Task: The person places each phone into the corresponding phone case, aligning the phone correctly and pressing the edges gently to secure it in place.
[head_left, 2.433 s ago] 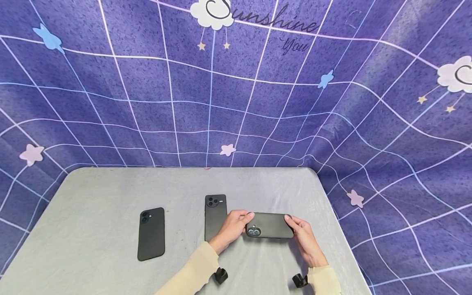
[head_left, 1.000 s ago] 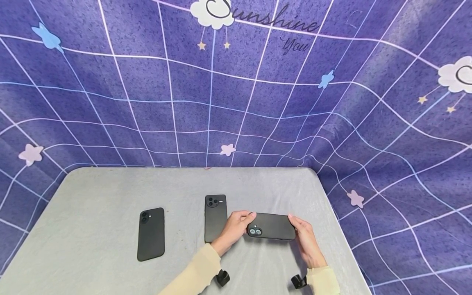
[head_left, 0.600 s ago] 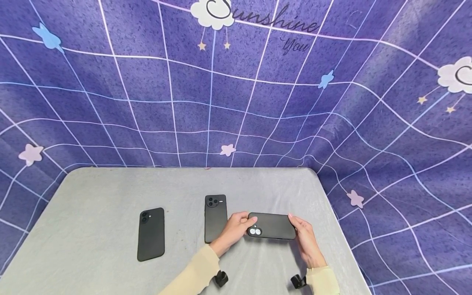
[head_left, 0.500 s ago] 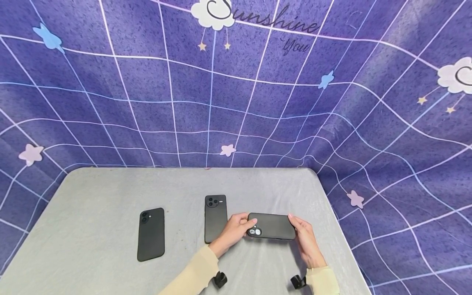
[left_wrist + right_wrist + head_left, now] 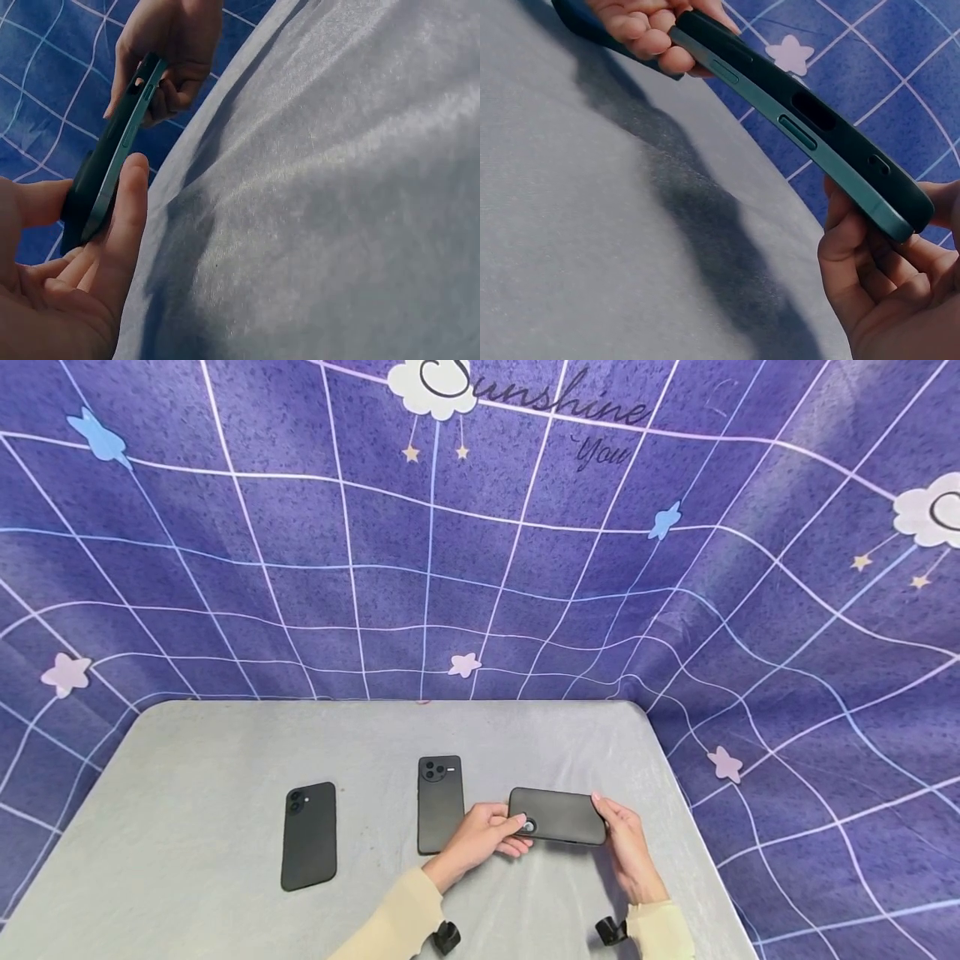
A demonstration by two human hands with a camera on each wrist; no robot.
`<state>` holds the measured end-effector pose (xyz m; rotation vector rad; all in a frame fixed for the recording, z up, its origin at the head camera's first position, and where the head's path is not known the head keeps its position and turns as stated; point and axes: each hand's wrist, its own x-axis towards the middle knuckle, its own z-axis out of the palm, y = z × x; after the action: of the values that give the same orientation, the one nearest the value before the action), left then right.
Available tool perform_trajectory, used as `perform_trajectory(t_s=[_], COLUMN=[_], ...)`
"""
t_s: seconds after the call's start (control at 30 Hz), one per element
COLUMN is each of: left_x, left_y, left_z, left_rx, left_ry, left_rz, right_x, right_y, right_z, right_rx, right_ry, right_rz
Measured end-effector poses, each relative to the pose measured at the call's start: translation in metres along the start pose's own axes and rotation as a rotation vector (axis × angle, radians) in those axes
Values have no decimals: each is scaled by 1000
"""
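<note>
Both hands hold a smartphone point(image 5: 821, 154) level above the table, with its back and a dark phone case point(image 5: 562, 814) facing up. In the right wrist view the phone's teal side and buttons are exposed below the case's edge, whose cutouts sit off the buttons. My left hand point(image 5: 480, 837) pinches the camera end, thumb over part of the lens ring and fingers beneath. At the opposite end my right hand point(image 5: 626, 843) pinches, thumb at the upper corner. How far the case covers the far long side is hidden.
A black phone point(image 5: 441, 806) with a round camera block lies just left of my left hand, partly behind it. Another black phone point(image 5: 309, 839) lies farther left. The grey cloth-covered table point(image 5: 225, 743) meets a purple patterned curtain point(image 5: 390, 568) behind and right.
My left thumb has slid down from the upper corner to the camera area, and left fingers now show below the phone's edge. Phone and hands have shifted slightly right.
</note>
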<state>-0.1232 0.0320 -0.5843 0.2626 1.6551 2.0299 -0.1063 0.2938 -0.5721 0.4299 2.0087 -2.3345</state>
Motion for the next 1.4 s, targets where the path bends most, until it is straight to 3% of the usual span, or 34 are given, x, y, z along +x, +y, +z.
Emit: perform_trajectory(t_s=[0.4, 0.73, 1.4], left_x=[-1, 1, 9], left_y=[0, 0, 9], left_z=[3, 6, 4], left_rx=[-1, 23, 14], left_ry=[1, 56, 125], left_rz=[37, 63, 106], right_x=[1, 0, -7], right_y=[1, 1, 3], right_z=[-3, -1, -6], right_rx=[-19, -13, -19], right_ry=[-17, -11, -155], right_rz=[-8, 22, 7])
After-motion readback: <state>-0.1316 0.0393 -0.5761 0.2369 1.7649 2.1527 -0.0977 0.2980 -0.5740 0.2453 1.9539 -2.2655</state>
